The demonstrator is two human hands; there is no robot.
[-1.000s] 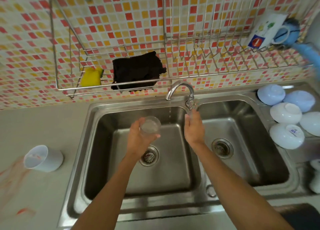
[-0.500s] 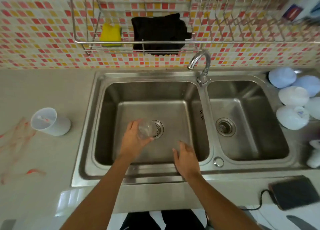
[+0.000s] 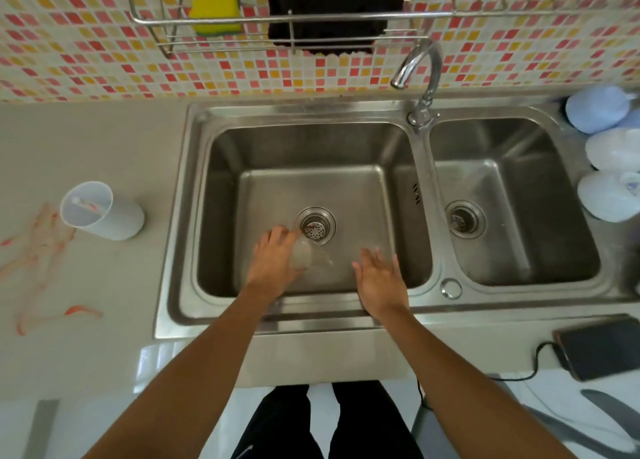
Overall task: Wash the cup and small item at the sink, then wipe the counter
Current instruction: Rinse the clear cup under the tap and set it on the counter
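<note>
My left fingers (image 3: 277,237) grip the clear cup (image 3: 309,256), tipped over the left basin near the drain (image 3: 316,225), frame centre. Right hand (image 3: 381,278) open, fingers spread, just beside it. White cup (image 3: 104,213) on the surface, left, by red smears (image 3: 38,251).

Black cloth (image 3: 325,15) cut off at top; bowls (image 3: 613,147) at right.

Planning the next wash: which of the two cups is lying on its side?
The white plastic cup on the grey counter, left of the sink. The small clear cup is gripped by the left hand.
</note>
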